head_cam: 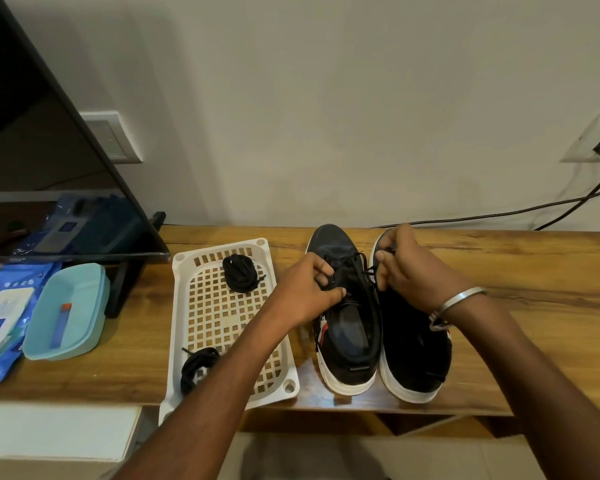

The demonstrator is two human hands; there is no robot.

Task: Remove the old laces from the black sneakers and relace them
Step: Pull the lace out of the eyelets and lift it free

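On the wooden table [499, 271], both hands, left [305, 292] and right [413, 268], pinch the left sneaker's [347, 327] lace [352, 263].

Two black sneakers with white soles stand side by side at centre right of the frame on a wooden table [516, 271], toes toward the wall. The left hand [307, 294] and the right hand [413, 268] both pinch the black lace [355, 263] of the left sneaker [347, 327]; the right hand reaches across the right sneaker [413, 355] and wears a metal bangle [459, 299]. Left of the shoes lies a white lattice tray [219, 317] holding two coiled black laces, one [240, 273] at its upper end, another [198, 367] at its lower left edge. At far left sit a teal tub [68, 313] and a blue wipes pack [0, 317].
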